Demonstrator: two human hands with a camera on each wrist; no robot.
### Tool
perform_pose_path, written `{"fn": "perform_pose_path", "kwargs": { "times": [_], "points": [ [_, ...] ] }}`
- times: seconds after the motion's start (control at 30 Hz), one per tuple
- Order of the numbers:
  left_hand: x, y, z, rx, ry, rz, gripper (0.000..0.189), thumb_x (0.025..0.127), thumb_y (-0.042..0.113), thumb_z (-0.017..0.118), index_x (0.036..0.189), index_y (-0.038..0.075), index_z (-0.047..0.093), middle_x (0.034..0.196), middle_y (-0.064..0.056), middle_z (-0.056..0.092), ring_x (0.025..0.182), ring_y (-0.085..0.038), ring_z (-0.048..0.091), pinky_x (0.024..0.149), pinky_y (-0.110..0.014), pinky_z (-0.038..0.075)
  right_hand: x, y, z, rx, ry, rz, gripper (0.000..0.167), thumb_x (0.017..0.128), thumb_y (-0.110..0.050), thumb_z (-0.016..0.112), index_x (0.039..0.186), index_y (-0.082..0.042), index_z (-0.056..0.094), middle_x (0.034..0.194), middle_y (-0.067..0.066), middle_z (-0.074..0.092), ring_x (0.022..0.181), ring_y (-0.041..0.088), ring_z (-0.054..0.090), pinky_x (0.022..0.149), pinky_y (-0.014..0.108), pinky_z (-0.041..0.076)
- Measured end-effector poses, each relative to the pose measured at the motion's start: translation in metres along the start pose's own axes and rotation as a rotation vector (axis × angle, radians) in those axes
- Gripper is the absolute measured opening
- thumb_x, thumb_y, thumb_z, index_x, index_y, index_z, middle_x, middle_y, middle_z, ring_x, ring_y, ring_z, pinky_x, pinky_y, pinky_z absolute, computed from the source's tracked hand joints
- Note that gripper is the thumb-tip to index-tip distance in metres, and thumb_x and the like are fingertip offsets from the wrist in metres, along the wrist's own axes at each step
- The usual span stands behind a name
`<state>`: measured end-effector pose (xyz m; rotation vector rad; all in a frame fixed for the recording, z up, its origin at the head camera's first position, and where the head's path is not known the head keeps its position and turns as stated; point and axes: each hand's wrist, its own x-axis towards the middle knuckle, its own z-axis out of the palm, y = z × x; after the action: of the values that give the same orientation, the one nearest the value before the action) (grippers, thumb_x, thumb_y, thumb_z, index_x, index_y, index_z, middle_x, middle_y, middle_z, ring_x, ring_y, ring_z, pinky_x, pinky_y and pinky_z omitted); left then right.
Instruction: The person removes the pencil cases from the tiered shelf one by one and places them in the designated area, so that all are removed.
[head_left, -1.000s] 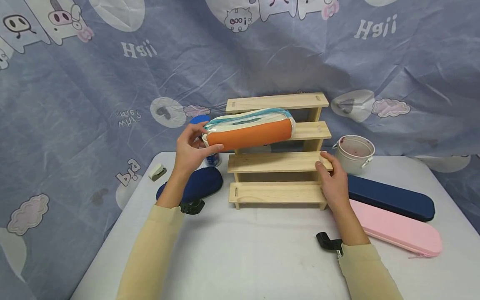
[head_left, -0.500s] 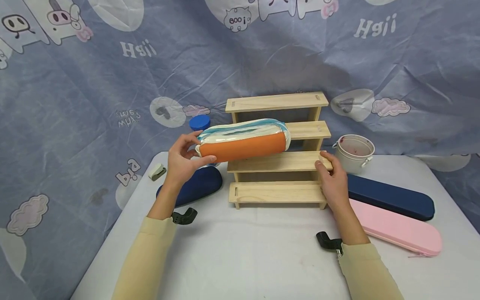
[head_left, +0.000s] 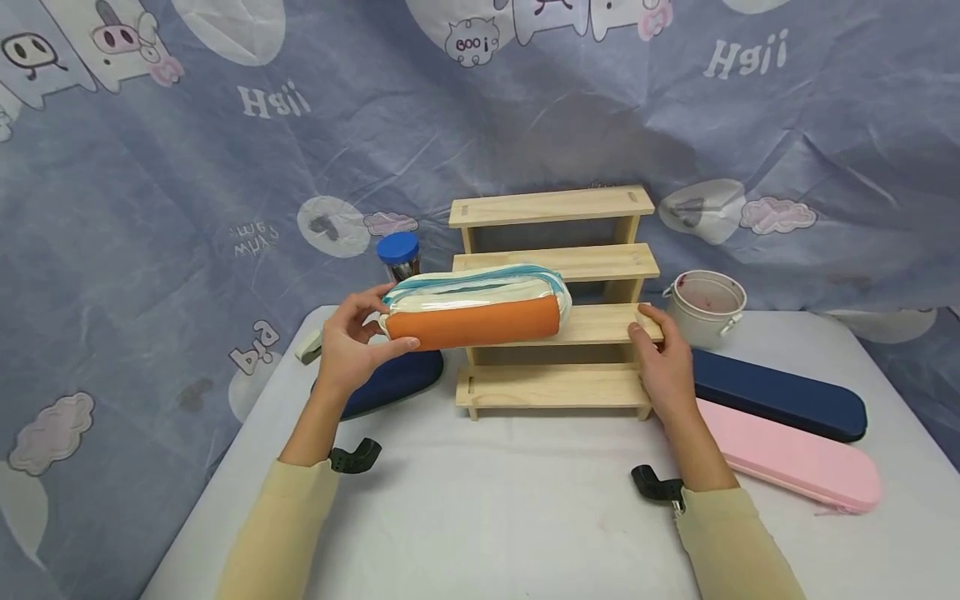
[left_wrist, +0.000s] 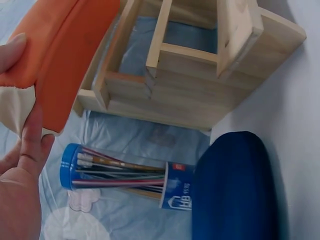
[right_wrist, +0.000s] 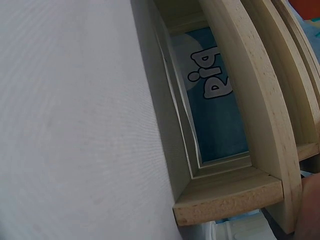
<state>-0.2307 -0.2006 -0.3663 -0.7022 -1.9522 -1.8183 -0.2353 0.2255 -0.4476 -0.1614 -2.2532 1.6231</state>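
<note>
In the head view my left hand (head_left: 351,343) pinches the left end of an orange and white pencil case (head_left: 474,323) with a blue zip, thumb in front and fingers behind. The case is held up in front of a stepped wooden rack (head_left: 551,387), overlapping its middle steps. My right hand (head_left: 666,358) grips the right end of the rack's second step from the bottom. In the left wrist view the orange case (left_wrist: 75,60) is at the upper left, beside the rack's end. The right wrist view shows the rack (right_wrist: 265,100) and only a sliver of my hand.
A jar of pencils with a blue lid (head_left: 398,248) stands left of the rack, behind a dark blue case (head_left: 397,383). A stapler-like item (head_left: 309,346) lies farther left. At right are a white bucket (head_left: 707,304), a navy case (head_left: 780,393) and a pink case (head_left: 795,457).
My left hand has brought the orange and white pencil case down and to the left, from the upper steps to the middle ones. My right hand keeps its grip on the rack.
</note>
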Motion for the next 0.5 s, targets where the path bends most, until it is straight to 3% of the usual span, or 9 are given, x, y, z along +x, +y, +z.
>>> {"fn": "perform_pose_path", "kwargs": {
  "times": [0.3, 0.5],
  "points": [
    [-0.023, -0.001, -0.007, 0.043, 0.010, -0.070, 0.047, 0.063, -0.010, 0.086, 0.100, -0.004, 0.056, 0.136, -0.018, 0.050, 0.114, -0.031, 0.057, 0.076, -0.027, 0.055, -0.001, 0.001, 0.000, -0.002, 0.002, 0.001, 0.047, 0.095, -0.051, 0.055, 0.138, -0.034, 0.051, 0.143, -0.008, 0.045, 0.107, 0.014, 0.049, 0.080, 0.029, 0.040],
    [-0.037, 0.013, -0.009, 0.087, -0.002, -0.086, 0.048, 0.062, -0.015, 0.084, 0.098, -0.007, 0.054, 0.135, -0.025, 0.048, 0.114, -0.034, 0.055, 0.076, -0.027, 0.055, -0.001, 0.001, -0.001, -0.018, 0.002, 0.005, 0.048, 0.095, -0.051, 0.053, 0.139, -0.034, 0.050, 0.143, -0.005, 0.045, 0.108, 0.017, 0.049, 0.079, 0.028, 0.040]
  ]
}}
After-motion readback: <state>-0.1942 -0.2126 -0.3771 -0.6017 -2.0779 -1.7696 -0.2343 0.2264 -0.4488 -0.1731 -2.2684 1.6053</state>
